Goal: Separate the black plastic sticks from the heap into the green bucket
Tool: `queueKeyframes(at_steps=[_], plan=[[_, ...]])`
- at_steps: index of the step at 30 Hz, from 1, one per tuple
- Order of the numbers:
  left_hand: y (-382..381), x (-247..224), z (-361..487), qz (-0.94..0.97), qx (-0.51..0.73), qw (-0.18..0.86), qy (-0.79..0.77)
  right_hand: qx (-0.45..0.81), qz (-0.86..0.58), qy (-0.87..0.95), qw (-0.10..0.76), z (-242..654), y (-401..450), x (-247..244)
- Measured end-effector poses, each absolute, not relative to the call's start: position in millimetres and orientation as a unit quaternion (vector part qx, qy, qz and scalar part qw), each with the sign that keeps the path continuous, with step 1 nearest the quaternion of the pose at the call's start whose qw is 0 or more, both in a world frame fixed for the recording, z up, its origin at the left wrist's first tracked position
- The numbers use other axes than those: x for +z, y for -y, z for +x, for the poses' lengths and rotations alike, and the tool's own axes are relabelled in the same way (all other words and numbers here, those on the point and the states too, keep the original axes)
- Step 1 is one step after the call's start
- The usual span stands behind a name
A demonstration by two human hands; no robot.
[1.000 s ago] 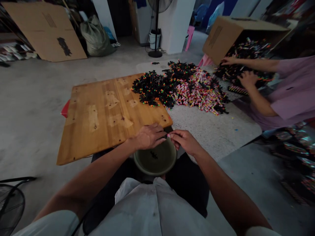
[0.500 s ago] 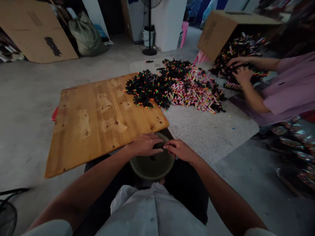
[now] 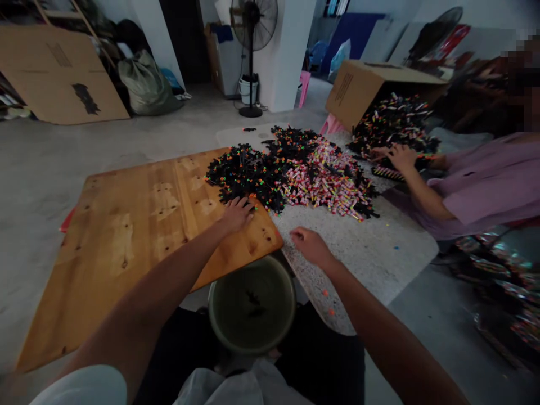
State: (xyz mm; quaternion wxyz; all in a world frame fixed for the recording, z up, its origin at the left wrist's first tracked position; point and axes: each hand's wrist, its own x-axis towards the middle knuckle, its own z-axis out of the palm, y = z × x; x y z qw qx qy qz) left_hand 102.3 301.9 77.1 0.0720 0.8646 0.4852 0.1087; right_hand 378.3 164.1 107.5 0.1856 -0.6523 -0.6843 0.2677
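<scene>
My left hand [image 3: 238, 214] reaches over the wooden board's corner to the near edge of a pile of small black plastic pieces with orange and green tips [image 3: 248, 171]. Its fingers are stretched out and apart at the pile. Over the speckled tabletop, my right hand [image 3: 311, 246] has its fingers curled together; anything inside them is hidden. Between my knees stands a round greenish basin [image 3: 253, 332] with a few dark pieces [image 3: 254, 304] at its bottom. Pink-and-white wrapped tubes [image 3: 324, 183] lie heaped beside the black pieces.
The wooden board [image 3: 139, 219] covers the left side, next to the speckled table [image 3: 371, 253]. On the right a co-worker's hand [image 3: 400, 157] works at another heap before a cardboard box [image 3: 358, 90]. A standing fan [image 3: 252, 56] is behind.
Both hands have left the basin. The left has gone forward to the black pile; the right has moved slightly up and right over the table. The view has tilted up.
</scene>
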Motion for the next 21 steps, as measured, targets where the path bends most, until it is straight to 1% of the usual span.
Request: queueKeyframes(at_steps=[2,4,6,9,13,15,17,19,21], plan=[[-294.2,72.9,100.4,0.87,0.105,0.07,-0.476,0.163,-0.698,0.68,0.154,390.9,-213.9,113.8],[-275.5,72.6,96.3,0.879,0.113,0.063,-0.458,0.114,-0.72,0.673,0.123,394.0,-254.1,114.8],[-250.0,75.5,89.1,0.893,0.121,0.065,-0.429,0.104,-0.725,0.673,0.107,387.8,-280.3,110.8],[-211.6,81.8,72.5,0.905,0.145,0.083,-0.391,0.1,-0.731,0.67,0.081,371.1,-296.0,101.2],[-184.7,85.9,48.7,0.894,0.202,0.151,-0.37,0.088,-0.744,0.661,0.048,359.7,-295.1,93.8],[-185.3,86.5,42.5,0.863,0.244,0.181,-0.404,0.093,-0.743,0.662,0.032,362.1,-292.5,93.8],[-191.7,87.9,42.8,0.82,0.266,0.168,-0.478,0.105,-0.741,0.663,0.008,367.8,-289.4,95.4],[-199.3,91.3,49.5,0.788,0.238,0.123,-0.555,0.119,-0.738,0.664,-0.016,373.9,-284.4,97.9],[-204.5,96.6,60.4,0.786,0.168,0.087,-0.589,0.125,-0.734,0.666,-0.033,378.8,-276.2,100.5]])
